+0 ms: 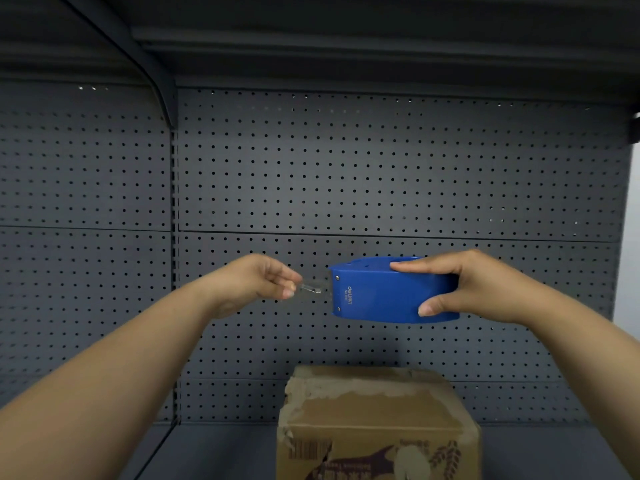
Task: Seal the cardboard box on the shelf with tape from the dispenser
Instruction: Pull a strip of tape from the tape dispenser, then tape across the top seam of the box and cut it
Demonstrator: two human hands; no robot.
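Observation:
A blue tape dispenser [384, 292] is held up in the air in front of the pegboard, my right hand [474, 285] gripping its rear end from the right. My left hand [263, 280] pinches the free end of clear tape [310, 288] sticking out of the dispenser's left mouth. Below them a worn brown cardboard box [374, 424] stands on the dark shelf [214, 452], its top flaps down and its torn paper skin showing. The box's lower part is cut off by the frame's bottom edge.
A dark grey pegboard wall [381, 174] backs the shelf. An upper shelf [346, 36] with a curved bracket [162, 95] hangs overhead. A vertical upright [175, 271] divides the wall left of the box.

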